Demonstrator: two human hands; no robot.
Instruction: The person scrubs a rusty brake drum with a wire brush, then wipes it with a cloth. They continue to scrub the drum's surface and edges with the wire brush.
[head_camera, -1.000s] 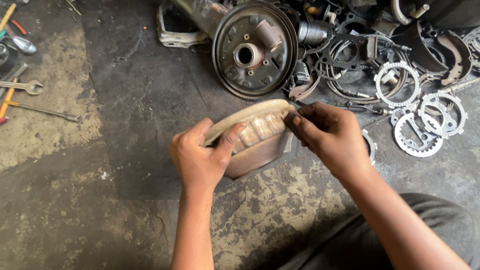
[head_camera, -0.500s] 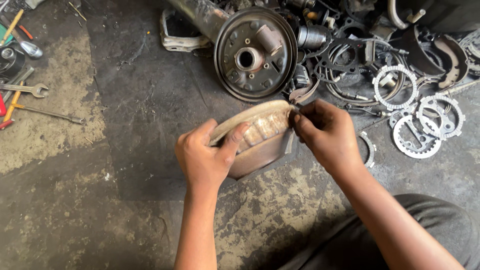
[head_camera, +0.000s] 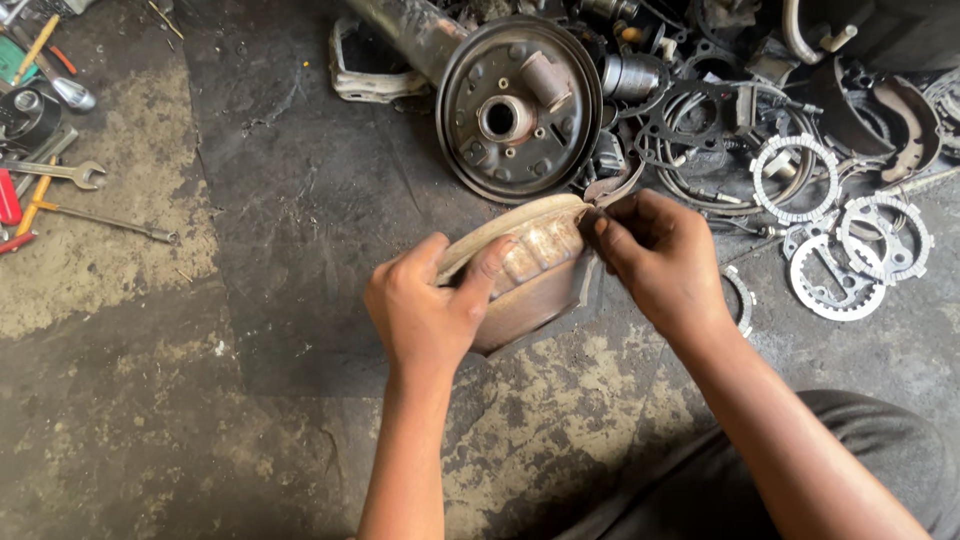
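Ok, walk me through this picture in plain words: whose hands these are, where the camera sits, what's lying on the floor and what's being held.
There is no machine here. The camera is worn on a person's head and looks down at their own two bare hands over a stained concrete floor. The left hand and the right hand together hold a curved, worn brake shoe; the right fingers pinch its far end. Just beyond it lies a round brake backing plate on a tube. To the right are toothed metal rings and cables in a heap of parts. At the far left lie a spanner and other hand tools.
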